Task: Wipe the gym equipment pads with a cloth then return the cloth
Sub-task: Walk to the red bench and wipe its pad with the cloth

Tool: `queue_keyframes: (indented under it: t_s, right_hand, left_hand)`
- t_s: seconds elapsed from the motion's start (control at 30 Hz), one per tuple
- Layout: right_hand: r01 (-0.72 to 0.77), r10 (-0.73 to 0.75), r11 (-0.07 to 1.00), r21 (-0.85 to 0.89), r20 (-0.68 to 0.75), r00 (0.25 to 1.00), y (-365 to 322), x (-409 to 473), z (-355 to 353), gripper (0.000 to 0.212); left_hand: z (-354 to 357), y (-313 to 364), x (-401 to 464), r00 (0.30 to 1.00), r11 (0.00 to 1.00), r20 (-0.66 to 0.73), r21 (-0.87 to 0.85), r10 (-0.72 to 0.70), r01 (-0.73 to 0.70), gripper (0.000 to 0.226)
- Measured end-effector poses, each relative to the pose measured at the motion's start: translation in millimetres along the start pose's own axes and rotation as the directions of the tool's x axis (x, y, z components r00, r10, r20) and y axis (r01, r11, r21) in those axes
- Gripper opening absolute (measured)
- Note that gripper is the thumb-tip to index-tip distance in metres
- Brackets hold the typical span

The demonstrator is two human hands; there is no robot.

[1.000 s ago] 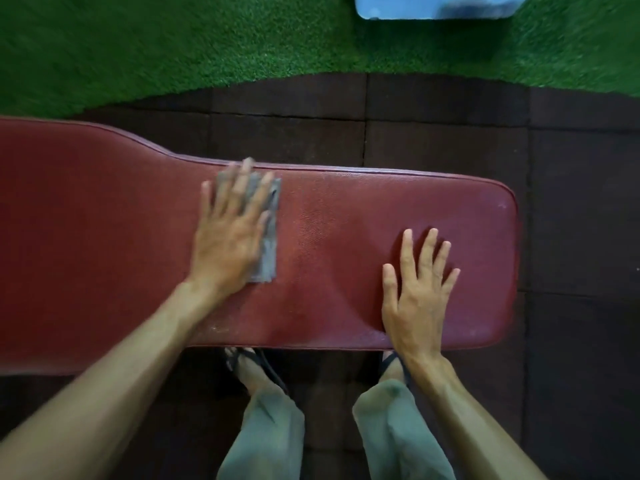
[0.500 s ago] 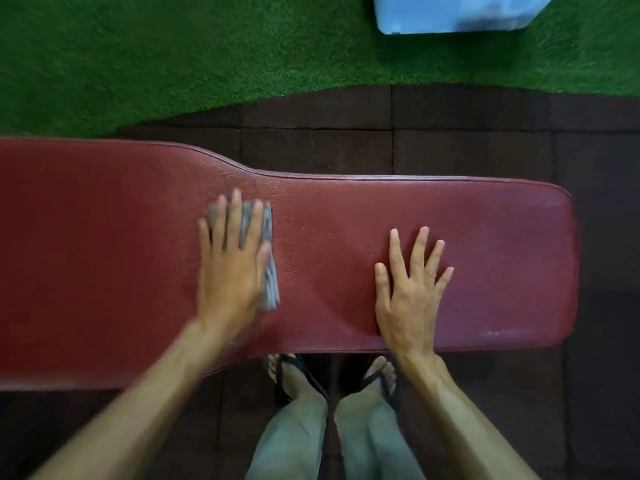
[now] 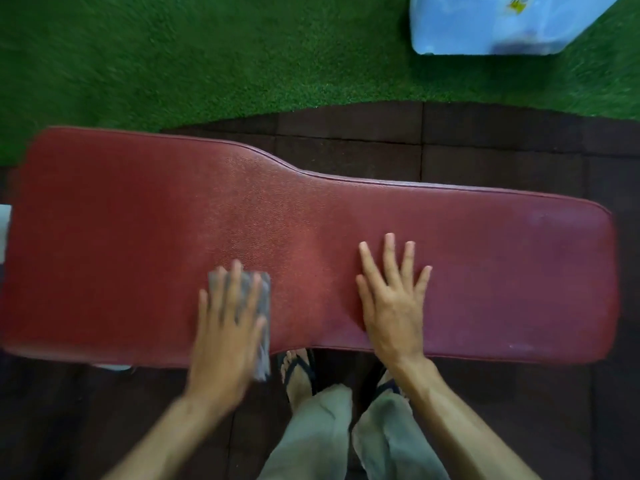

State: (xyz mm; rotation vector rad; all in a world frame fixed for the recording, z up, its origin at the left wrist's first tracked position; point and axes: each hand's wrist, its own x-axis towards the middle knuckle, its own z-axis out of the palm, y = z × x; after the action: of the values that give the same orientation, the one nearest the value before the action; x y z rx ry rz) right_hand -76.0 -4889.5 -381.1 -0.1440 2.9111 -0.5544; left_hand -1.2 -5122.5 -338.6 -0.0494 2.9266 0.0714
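Note:
A long dark red bench pad (image 3: pixel 138 237) stretches across the view, wide at the left and narrower at the right. My left hand (image 3: pixel 225 337) presses a grey cloth (image 3: pixel 265 299) flat against the pad at its near edge; the hand is blurred by motion and covers most of the cloth, whose lower end hangs over the edge. My right hand (image 3: pixel 393 303) rests flat on the pad to the right, fingers spread, holding nothing.
Dark rubber floor tiles (image 3: pixel 485 147) lie under and behind the bench, with green artificial turf (image 3: pixel 173 57) beyond. A pale blue box (image 3: pixel 491 22) stands on the turf at the top right. My feet in sandals (image 3: pixel 301 368) stand just below the pad.
My left hand has slid the cloth from the pad's far edge toward its near edge. The right hand stays planted on the pad. The view has shifted so more of the pad's left end shows.

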Motion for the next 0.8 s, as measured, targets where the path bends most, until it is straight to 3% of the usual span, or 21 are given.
queue_keyframes:
  t_s: [0.1, 0.2, 0.3, 0.4, 0.47, 0.57, 0.63, 0.67, 0.73, 0.8]
  right_hand:
    - [0.096, -0.096, 0.995, -0.003, 0.055, 0.994, -23.9, -10.0, 7.4, 0.051]
    - [0.011, -0.012, 1.000, 0.024, 0.035, 0.999, -31.7, -8.6, 10.0, 0.052]
    - [-0.054, 0.054, 0.998, 0.019, 0.016, 0.998, -51.7, -2.0, 14.4, 0.056]
    - [-0.155, 0.155, 0.987, 0.035, -0.011, 0.988, -76.6, 8.4, 18.8, 0.060]
    - [-0.225, 0.225, 0.974, 0.030, -0.005, 0.974, -90.1, 10.3, 22.1, 0.061]
    - [-0.288, 0.288, 0.958, 0.004, -0.015, 0.958, -100.9, 13.0, 25.8, 0.062]
    - [-0.318, 0.317, 0.948, -0.008, -0.028, 0.948, -105.6, 15.1, 26.6, 0.065]
    - [-0.338, 0.337, 0.941, -0.007, -0.037, 0.941, -109.8, 16.4, 27.9, 0.066]
    - [-0.332, 0.332, 0.943, -0.003, -0.030, 0.943, -123.9, 20.2, 29.6, 0.068]
    - [-0.241, 0.240, 0.970, -0.031, -0.024, 0.970, -149.4, 29.5, 32.1, 0.069]
  left_hand:
    - [9.7, 22.9, -2.4, 0.997, 0.997, 0.006, 0.008, 0.082, -0.082, 0.058]
    - [-14.5, 7.4, 110.7, 0.989, 0.991, -0.069, 0.002, 0.133, -0.134, 0.057]
    - [-35.1, -51.3, 168.5, 0.993, 0.996, -0.100, 0.063, 0.062, -0.056, 0.058]
    - [-28.8, -89.5, 112.8, 0.987, 0.992, -0.121, -0.078, -0.110, 0.101, 0.059]
    - [-16.5, -80.7, 44.7, 0.991, 0.990, -0.061, -0.082, -0.123, 0.118, 0.059]
    - [-5.7, -55.1, 20.6, 0.993, 0.991, -0.049, -0.065, 0.111, -0.114, 0.059]
    - [-17.3, -57.8, 85.7, 0.959, 0.961, -0.095, -0.055, 0.265, -0.271, 0.058]
    - [-27.6, -70.0, 127.1, 0.955, 0.959, -0.101, -0.017, 0.280, -0.283, 0.057]
    - [-46.7, -120.6, 191.8, 0.979, 0.986, -0.125, 0.046, 0.163, -0.159, 0.058]
    - [-55.9, -182.7, 196.0, 0.988, 0.999, -0.152, 0.040, 0.036, -0.030, 0.058]
